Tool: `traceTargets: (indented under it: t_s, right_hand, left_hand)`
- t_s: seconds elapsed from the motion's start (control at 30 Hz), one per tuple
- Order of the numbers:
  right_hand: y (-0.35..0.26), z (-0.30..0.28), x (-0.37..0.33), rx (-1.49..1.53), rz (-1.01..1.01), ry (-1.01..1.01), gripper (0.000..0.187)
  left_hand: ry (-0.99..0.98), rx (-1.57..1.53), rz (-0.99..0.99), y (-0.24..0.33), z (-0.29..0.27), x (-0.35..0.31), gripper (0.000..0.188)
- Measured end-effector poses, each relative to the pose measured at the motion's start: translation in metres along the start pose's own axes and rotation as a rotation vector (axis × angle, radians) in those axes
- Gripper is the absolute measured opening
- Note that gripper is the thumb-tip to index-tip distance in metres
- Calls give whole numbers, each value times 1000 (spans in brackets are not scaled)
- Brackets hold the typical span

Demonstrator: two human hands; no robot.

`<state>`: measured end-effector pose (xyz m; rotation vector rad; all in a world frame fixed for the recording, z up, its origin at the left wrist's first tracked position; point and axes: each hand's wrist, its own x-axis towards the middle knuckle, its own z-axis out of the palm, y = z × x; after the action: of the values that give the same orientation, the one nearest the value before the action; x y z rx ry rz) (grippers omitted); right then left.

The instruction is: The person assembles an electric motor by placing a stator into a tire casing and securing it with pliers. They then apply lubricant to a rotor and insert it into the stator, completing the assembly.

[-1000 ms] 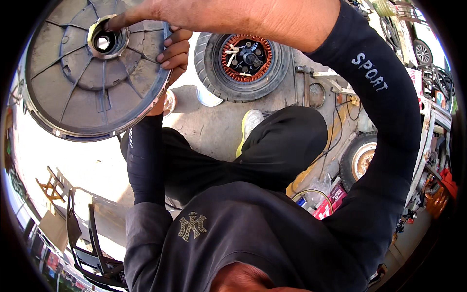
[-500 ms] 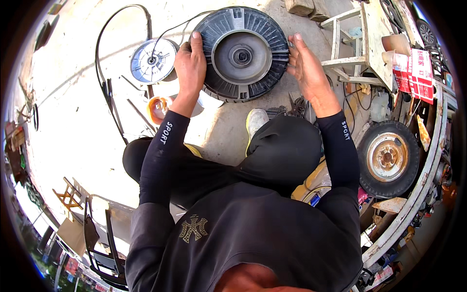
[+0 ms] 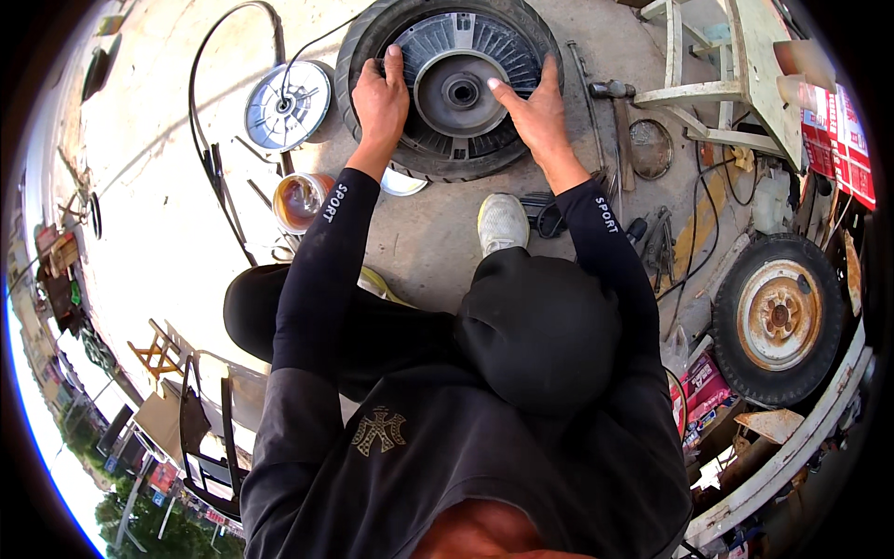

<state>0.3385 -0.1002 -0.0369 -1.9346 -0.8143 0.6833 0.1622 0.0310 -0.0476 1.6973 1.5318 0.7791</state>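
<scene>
A person crouches over a small black tyre lying flat on the concrete floor, both arms stretched forward in black sleeves; seated in the tyre is a round grey finned metal cover with a raised hub at its middle; the left hand rests palm down on the cover's left rim, fingers pointing away and curled lightly over the fins, thumb tucked toward the tyre; the right hand lies flat on the cover's right side, fingers spread wide and straight, thumb reaching in toward the hub; neither hand encloses anything, both press on the cover from opposite sides; the wrists are level and the elbows bent only slightly. Left of the tyre lies a second silver disc with a black cable looping beside it; a small tub of orange-brown liquid stands just below that disc, near the left forearm; a hammer lies to the right of the tyre, beside a pale wooden stool; a pale shoe shows between the forearms; farther right, well apart, a worn wheel with a rusty rim lies against the kerb.
</scene>
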Motion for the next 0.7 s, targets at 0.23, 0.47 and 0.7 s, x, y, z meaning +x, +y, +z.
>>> traceTargets:
  t_s: [0.23,0.47,0.7]
  right_hand:
    - [22,-12,17,102,31,31,113]
    - [47,16,24,92,-71,7,111]
    - [48,35,19,73,-58,150,109]
  left_hand:
    - [-42,82,57,10,6,-2,63]
    - [-56,154,126,-17,7,10,61]
    - [-6,315,403,-27,9,12,55]
